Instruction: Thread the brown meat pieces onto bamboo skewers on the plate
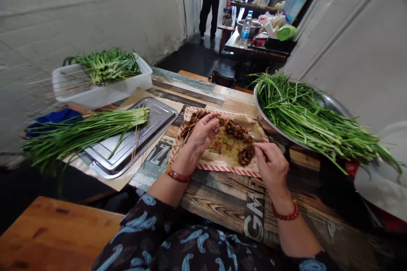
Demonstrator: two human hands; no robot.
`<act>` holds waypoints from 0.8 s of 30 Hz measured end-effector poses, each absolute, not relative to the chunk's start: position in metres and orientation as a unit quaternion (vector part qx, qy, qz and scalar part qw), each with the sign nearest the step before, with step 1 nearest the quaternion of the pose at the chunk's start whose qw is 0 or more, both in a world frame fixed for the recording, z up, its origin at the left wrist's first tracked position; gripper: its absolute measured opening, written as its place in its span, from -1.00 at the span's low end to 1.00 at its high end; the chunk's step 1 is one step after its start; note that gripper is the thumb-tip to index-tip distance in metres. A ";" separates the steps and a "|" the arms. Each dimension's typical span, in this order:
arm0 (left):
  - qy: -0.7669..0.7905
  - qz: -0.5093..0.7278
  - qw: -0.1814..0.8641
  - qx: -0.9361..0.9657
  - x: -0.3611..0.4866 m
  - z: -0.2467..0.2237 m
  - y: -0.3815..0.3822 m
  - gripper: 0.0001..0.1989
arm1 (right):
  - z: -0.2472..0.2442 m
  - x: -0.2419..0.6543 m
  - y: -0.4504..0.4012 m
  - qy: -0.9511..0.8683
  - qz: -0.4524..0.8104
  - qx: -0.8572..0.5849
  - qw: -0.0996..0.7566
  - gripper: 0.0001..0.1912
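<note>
A rectangular tray with a red-and-white striped rim point(232, 171) lies on the wooden table, holding dark, glossy brown food pieces point(238, 130). Over its left part, my left hand point(205, 131) has thumb and fingers pinched on a small piece of the brown food at their tips. Thin skewers point(182, 147) lie beside that wrist, next to more brown food. At the tray's right edge my right hand point(272, 161) is closed, its fingertips close to a brown clump point(246, 155); whatever it grips is too small to make out.
Green stalks point(92, 133) lie across a metal tray point(159, 112) at left, with a white bin point(108, 93) of greens behind. A metal bowl point(270, 125) heaped with long greens stands right. Farther back are a bottle point(246, 29) on another table and two people.
</note>
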State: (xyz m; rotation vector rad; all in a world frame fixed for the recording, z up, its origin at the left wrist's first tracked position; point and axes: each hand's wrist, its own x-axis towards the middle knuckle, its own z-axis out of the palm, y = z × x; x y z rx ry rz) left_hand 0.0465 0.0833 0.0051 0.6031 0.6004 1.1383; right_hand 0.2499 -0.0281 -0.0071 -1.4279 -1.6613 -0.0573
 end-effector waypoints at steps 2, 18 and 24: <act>0.273 0.520 0.762 0.271 0.045 0.007 0.083 -0.56 | -0.009 0.249 -0.028 -0.680 -0.025 -0.577 0.452 -0.87; 0.297 0.533 0.736 0.292 0.040 0.003 0.087 -0.55 | -0.022 0.243 -0.023 -0.681 -0.026 -0.579 0.448 -0.82; 0.313 0.522 0.735 0.298 0.042 0.005 0.084 -0.54 | -0.019 0.242 -0.023 -0.681 -0.042 -0.579 0.447 -0.83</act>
